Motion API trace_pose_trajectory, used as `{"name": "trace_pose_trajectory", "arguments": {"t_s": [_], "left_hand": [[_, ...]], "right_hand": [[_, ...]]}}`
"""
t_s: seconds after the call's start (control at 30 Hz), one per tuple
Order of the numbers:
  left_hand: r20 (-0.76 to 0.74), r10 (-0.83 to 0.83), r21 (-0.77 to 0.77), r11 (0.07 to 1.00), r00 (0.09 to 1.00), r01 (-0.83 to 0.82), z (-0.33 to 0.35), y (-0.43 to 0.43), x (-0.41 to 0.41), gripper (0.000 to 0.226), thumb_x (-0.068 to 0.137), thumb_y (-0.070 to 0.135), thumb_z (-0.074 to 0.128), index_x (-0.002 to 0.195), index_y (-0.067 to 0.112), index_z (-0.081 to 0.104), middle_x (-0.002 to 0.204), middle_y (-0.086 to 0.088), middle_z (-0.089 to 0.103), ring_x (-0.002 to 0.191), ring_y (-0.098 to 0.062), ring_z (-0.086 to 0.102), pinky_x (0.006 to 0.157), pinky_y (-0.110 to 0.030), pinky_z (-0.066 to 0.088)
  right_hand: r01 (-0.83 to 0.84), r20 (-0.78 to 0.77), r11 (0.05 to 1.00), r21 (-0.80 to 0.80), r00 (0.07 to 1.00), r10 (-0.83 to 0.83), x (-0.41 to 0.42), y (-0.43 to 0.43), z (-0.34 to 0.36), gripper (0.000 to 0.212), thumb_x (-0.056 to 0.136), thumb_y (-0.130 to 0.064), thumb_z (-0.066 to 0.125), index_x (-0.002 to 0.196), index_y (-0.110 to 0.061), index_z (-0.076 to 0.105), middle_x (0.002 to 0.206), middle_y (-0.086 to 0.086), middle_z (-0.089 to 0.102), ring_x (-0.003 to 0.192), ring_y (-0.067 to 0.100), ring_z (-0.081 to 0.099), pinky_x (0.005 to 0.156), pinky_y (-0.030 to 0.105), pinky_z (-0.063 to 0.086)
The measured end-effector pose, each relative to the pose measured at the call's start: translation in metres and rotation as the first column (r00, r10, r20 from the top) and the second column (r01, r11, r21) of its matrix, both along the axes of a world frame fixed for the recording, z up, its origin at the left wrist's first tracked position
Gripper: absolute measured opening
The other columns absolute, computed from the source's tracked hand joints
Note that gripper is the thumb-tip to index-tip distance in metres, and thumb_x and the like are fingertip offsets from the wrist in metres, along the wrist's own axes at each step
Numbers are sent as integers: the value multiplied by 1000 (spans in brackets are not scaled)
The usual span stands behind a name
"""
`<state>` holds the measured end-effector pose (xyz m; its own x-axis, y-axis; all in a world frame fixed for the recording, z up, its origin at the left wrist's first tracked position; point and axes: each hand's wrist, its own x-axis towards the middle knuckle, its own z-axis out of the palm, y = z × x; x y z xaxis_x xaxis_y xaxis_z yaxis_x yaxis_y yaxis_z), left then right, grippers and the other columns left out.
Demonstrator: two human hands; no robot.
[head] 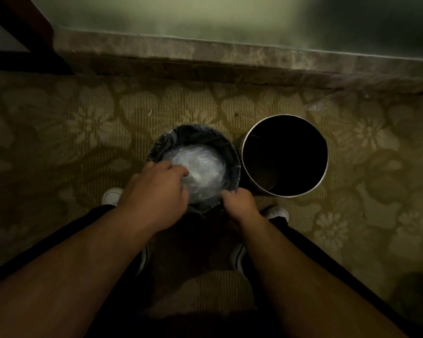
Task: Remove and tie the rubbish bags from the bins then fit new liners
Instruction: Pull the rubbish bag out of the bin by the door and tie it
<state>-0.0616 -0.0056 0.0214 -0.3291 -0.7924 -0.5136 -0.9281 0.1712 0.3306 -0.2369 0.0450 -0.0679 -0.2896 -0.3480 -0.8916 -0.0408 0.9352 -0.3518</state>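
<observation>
Head view: fingertips are obscured (dim blur); the clear bag (200, 167) in the lined bin (193, 132) is clutched by the left hand (156, 189), the bin's near rim by the right hand (239, 203). Open carpet (59, 142) is seen leftward.

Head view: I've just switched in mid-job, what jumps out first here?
The pale crumpled plastic glows at centre frame inside a bin covered by a dark liner. Both hands are at its near edge: the left hand curls over the plastic and the right hand pinches the liner. Just to its right a bare metal bin stands unlined, its inside dark, on the floral carpet.
</observation>
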Motion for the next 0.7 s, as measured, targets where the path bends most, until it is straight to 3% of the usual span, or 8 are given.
{"name": "trace_pose_trajectory", "arguments": {"t_s": [0.07,0.17,0.23,0.33,0.43,0.57,0.63,0.7], "left_hand": [[-13,-11,31,999,1000,11,-4,2,1,40,94,34,52,134,29,54,133,1,54,120,-24,48,97,-41,46],[-54,-35,126,991,998,42,-9,5,1,43,92,31,56,135,28,54,135,-1,54,121,-24,51,100,-37,46],[-58,-59,208,976,997,70,-7,7,-3,52,90,33,61,141,28,48,142,-1,48,127,-23,49,103,-35,44],[-47,-68,285,955,997,79,-7,11,-12,65,90,43,65,148,32,37,151,2,39,133,-21,45,107,-35,42],[-71,-73,257,962,995,89,-10,11,-16,42,91,45,63,131,32,57,131,2,57,116,-18,56,93,-31,46],[-149,-22,176,983,989,49,-8,7,-12,15,98,37,53,94,28,65,93,0,67,85,-17,60,70,-31,44],[-202,50,152,988,978,-19,-6,2,-9,17,98,36,52,91,27,64,87,2,66,83,-18,61,72,-35,50],[-243,121,170,982,962,-81,-6,-3,-4,17,99,36,51,91,30,65,86,6,67,82,-15,61,75,-36,52]], "right_hand": [[-201,-221,978,48,953,206,-8,-3,7,32,97,-20,55,115,4,68,117,21,69,112,36,63,75,31,44],[-234,-299,971,50,924,238,-24,-1,19,28,94,-28,63,101,-4,75,100,14,75,98,31,71,73,33,55],[-250,-259,968,19,934,246,-29,-3,30,26,91,-31,68,84,-7,75,78,11,76,75,29,74,68,39,60],[-207,-141,974,-94,971,192,-31,-10,57,33,91,-33,70,70,-9,66,55,4,65,55,23,68,52,30,50],[-139,-38,965,-222,990,134,-29,-16,76,34,89,-41,72,69,-16,61,46,-4,58,49,18,62,55,30,49],[-2,52,935,-355,998,22,-30,-22,87,37,76,-60,73,74,-24,66,69,-2,69,70,23,67,71,47,58],[98,-55,929,-357,990,-126,-32,-24,80,35,86,-59,63,90,-24,66,89,2,69,79,22,67,73,41,58],[255,-104,943,-215,954,-281,-32,-21,66,37,96,-52,53,100,-16,63,93,7,65,75,21,62,63,35,51]]}}
